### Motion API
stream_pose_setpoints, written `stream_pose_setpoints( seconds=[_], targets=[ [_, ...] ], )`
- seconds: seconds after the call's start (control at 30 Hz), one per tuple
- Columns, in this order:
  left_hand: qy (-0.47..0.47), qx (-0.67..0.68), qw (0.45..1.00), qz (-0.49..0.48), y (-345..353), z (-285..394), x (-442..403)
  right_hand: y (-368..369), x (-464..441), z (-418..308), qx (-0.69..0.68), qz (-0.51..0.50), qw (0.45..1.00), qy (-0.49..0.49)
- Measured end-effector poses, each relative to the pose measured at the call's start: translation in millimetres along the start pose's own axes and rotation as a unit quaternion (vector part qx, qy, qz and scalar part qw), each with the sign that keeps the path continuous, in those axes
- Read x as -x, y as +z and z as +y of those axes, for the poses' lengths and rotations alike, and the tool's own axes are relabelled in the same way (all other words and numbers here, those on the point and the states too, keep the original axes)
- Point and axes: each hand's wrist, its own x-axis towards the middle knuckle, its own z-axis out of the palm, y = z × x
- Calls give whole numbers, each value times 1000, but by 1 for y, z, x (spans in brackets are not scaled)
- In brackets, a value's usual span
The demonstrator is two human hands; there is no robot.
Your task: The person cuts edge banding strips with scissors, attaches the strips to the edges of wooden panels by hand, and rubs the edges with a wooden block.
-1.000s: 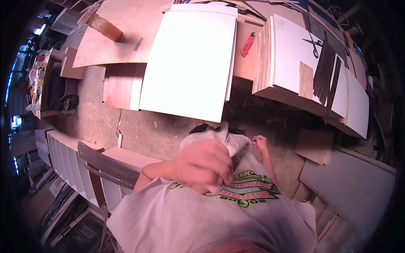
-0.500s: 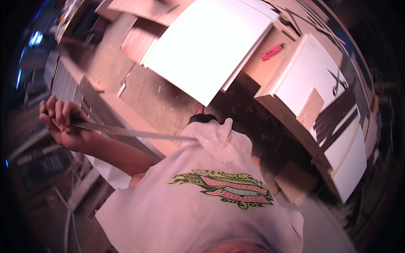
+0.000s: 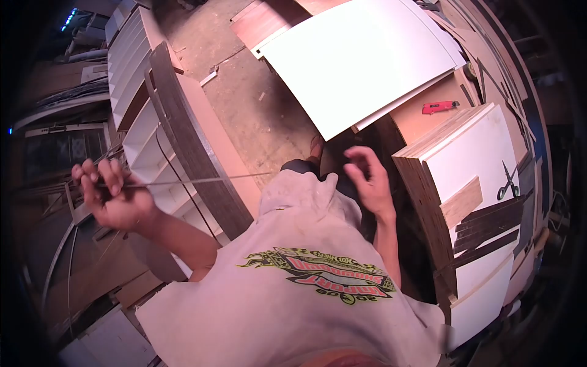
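Observation:
At the left, my left hand (image 3: pixel 119 199) has its fingers curled round one end of a long, thin strip (image 3: pixel 208 179). The strip runs right, seen nearly edge-on, to just above the shirt (image 3: pixel 306 226). To the right of the shirt's lower hem my right hand (image 3: pixel 370 180) is raised, its thumb and fingers apart and holding nothing. Ahead of both hands lies a large white panel (image 3: pixel 367 55), its near corner pointing towards my body. Neither hand touches the panel.
A red cutter (image 3: pixel 439 107) lies right of the panel. Black scissors (image 3: pixel 508 183), a wood piece (image 3: pixel 461 202) and dark strips (image 3: pixel 489 223) rest on a stack of white boards (image 3: pixel 477 147). A white shelf unit (image 3: pixel 143 137) and curved dark boards (image 3: pixel 189 134) stand at the left.
The view has turned, shifting the panel and boards rightward. My left hand, low over the shirt a second ago, is out left with the strip. My right hand has risen, its fingers now spread.

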Motion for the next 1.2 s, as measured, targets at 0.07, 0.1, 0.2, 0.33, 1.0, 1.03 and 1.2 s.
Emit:
stream_pose_setpoints(
  seconds=[0.07,0.1,0.2,0.33,1.0,1.03,1.2],
  targets=[
    [-3,59,998,23,2,-18,-6,31,-20,-36,69,-48,988,-130],
    [-11,83,996,30,0,-24,-10,44,-25,-41,96,-57,981,-159],
    [-21,114,990,80,-4,-50,-17,71,-37,-44,209,-56,942,-258],
    [-86,83,983,140,-52,-113,-22,59,-28,-31,112,-101,987,-62],
    [-507,-16,849,145,-142,-325,7,86,-34,27,329,89,940,30],
    [-512,-26,848,134,-143,-322,4,86,-35,27,333,96,938,31],
    [-514,-101,847,91,-143,-326,1,88,-42,25,333,117,934,45]
  ],
)
